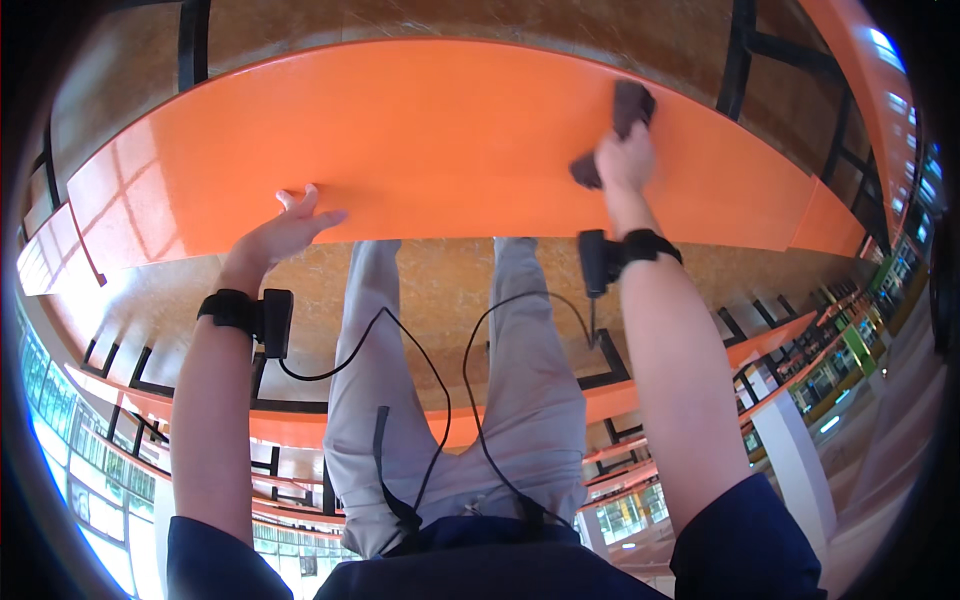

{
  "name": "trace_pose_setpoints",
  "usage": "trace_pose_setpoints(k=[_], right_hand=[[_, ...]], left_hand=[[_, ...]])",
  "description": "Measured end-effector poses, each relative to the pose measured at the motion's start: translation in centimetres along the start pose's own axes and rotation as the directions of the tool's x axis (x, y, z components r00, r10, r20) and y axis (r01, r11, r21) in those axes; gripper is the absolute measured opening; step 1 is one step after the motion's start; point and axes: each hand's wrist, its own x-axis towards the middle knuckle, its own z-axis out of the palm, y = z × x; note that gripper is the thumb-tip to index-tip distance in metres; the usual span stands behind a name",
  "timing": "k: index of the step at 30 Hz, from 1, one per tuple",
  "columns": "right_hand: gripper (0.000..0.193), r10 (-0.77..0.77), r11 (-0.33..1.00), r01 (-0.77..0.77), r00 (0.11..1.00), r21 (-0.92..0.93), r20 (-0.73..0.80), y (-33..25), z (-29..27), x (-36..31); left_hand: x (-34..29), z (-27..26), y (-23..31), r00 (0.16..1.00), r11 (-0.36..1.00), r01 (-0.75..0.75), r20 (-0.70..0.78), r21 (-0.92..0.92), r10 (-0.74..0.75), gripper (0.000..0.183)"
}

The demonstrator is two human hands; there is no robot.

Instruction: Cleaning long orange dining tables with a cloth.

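A long orange tabletop (420, 140) stretches across in front of me. On its right part my right hand (626, 160) is closed round a dark brown cloth (632, 105), which lies against the surface. One end of the cloth sticks out beyond the fingers and another hangs out on the near left side of the hand. My left hand (290, 228) is at the near edge on the left, empty, its fingers spread. Whether its fingertips touch the tabletop is hard to tell.
Black bands with small boxes sit on both wrists, the left box (277, 323) and the right box (594, 263) trailing black cables (440, 375) toward my waist. Black metal legs (738, 60) and brown floor (560, 35) show beyond the table. More orange tables stand around.
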Motion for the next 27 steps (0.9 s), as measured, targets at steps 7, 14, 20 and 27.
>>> trace_pose_setpoints(k=[7,14,20,27], right_hand=[[0.018,-0.435,0.899,0.393,0.855,0.195,0.284,-19.0,8.2,-9.9],[0.023,-0.518,0.849,0.456,0.817,0.266,0.253,-16.7,7.6,-9.5],[0.027,-0.287,0.958,0.288,0.957,-0.009,0.049,-0.6,0.4,1.6],[0.025,0.063,0.985,-0.065,0.998,-0.159,-0.021,19.6,-8.0,9.7]], left_hand=[[-0.6,0.4,0.4,0.986,0.993,0.052,-0.152,-0.107,-0.068,0.069],[-0.1,0.3,-1.2,0.983,0.999,0.052,-0.174,-0.016,-0.054,0.084],[0.9,1.1,-3.6,0.953,0.931,0.226,-0.262,0.286,-0.151,0.090],[3.8,4.1,1.9,0.690,0.882,0.018,-0.644,0.472,0.331,0.067]])
